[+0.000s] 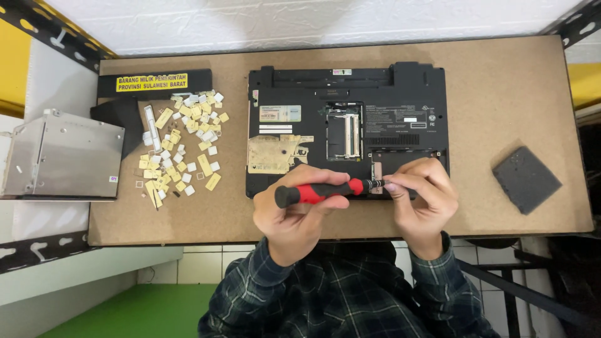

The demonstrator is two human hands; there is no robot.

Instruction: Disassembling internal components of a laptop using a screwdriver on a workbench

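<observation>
Head view: your left hand [294,209] grips the red-and-black plastic-handled screwdriver [325,189], held level over the near edge of the upturned black plastic laptop [347,128]. Your right hand [422,194] pinches its metal tip at the laptop's near right corner.

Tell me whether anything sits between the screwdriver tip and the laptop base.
Nothing visible does. The screwdriver, held by the left hand, points at the laptop base; the right hand pinches its tip, hiding the contact point.
</observation>
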